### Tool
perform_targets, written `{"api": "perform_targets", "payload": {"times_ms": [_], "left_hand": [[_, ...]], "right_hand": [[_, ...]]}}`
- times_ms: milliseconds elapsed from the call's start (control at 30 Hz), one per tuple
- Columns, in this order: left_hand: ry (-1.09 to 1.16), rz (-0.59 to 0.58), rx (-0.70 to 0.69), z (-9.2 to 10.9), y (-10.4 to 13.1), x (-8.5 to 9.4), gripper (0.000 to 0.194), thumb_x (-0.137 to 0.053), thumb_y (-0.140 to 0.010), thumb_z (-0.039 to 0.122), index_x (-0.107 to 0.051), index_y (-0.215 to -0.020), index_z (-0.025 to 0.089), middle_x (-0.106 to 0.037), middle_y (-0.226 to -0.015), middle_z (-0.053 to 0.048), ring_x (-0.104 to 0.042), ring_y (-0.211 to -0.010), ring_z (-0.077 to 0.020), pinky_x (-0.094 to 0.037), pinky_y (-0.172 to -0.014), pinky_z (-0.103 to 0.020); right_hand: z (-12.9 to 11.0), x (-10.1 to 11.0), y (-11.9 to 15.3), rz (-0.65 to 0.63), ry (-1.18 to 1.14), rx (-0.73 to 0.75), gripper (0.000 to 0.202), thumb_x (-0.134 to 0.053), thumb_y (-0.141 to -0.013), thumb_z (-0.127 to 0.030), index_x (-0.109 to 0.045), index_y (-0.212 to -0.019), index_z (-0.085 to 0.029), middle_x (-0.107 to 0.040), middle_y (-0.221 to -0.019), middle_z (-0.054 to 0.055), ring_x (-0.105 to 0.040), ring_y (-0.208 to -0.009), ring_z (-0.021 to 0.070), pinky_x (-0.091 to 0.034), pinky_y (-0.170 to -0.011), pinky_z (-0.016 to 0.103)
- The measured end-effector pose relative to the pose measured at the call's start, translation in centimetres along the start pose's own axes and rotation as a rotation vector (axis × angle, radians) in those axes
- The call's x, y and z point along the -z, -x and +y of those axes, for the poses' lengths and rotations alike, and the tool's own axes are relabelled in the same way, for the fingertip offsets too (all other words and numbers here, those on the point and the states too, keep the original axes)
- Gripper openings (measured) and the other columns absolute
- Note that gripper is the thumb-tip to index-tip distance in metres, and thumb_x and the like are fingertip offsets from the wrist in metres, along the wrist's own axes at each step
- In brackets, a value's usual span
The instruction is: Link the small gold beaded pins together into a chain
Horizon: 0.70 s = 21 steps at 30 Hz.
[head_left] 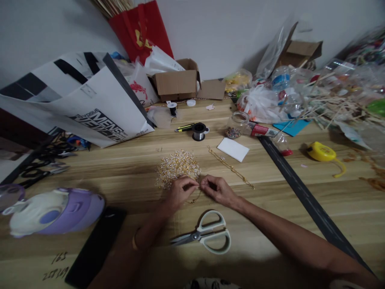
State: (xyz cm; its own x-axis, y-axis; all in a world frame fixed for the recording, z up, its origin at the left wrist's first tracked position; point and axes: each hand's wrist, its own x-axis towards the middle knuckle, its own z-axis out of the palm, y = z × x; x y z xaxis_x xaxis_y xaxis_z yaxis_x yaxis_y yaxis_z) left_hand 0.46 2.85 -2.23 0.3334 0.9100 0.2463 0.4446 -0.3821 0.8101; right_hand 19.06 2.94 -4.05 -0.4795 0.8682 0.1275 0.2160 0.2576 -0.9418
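Observation:
Both hands meet over the table, fingertips almost touching. My left hand [179, 192] is pinched, and a thin gold chain [195, 198] hangs in a curve just below its fingers. My right hand [219, 189] is also pinched; whatever lies between its fingertips is too small to make out. Right behind the left hand sits a heap of clear and gold beads on wire [178, 163]. A second gold chain [231, 167] lies stretched out beyond the right hand. Scissors with pale handles [200, 235] rest nearer to me, blades slightly apart and pointing left.
A wire spool [199, 131], a white pad [233, 149] and a jar of beads [236, 126] stand farther back. On the left are a purple bottle [72, 210], a black phone [98, 245] and pliers [36, 170]. A yellow tape measure [321, 152] lies right.

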Motion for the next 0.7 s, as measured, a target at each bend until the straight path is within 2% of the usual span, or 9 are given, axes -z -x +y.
{"api": "perform_targets", "payload": {"times_ms": [333,700], "left_hand": [[-0.005,-0.027,0.074,0.35,-0.12,0.06,0.01,-0.061,-0.077,0.017,-0.068,-0.072,0.015,-0.069,-0.07,-0.004,-0.062,-0.067,-0.0144,-0.046,-0.065,-0.024],[-0.005,-0.013,0.031,0.37,0.09,-0.24,0.01,-0.057,-0.079,0.017,-0.066,-0.077,0.016,-0.07,-0.075,-0.004,-0.064,-0.071,-0.0146,-0.048,-0.068,-0.024]], "right_hand": [[-0.03,0.04,-0.05,0.0,0.011,-0.009,0.018,-0.051,-0.086,-0.029,-0.054,-0.077,-0.014,-0.045,-0.061,-0.003,-0.039,-0.055,0.0091,-0.03,-0.051,0.02],[0.25,-0.04,-0.03,-0.001,0.026,-0.021,0.02,-0.053,-0.086,-0.033,-0.056,-0.079,-0.014,-0.048,-0.061,-0.003,-0.041,-0.055,0.0094,-0.029,-0.05,0.02]]}}
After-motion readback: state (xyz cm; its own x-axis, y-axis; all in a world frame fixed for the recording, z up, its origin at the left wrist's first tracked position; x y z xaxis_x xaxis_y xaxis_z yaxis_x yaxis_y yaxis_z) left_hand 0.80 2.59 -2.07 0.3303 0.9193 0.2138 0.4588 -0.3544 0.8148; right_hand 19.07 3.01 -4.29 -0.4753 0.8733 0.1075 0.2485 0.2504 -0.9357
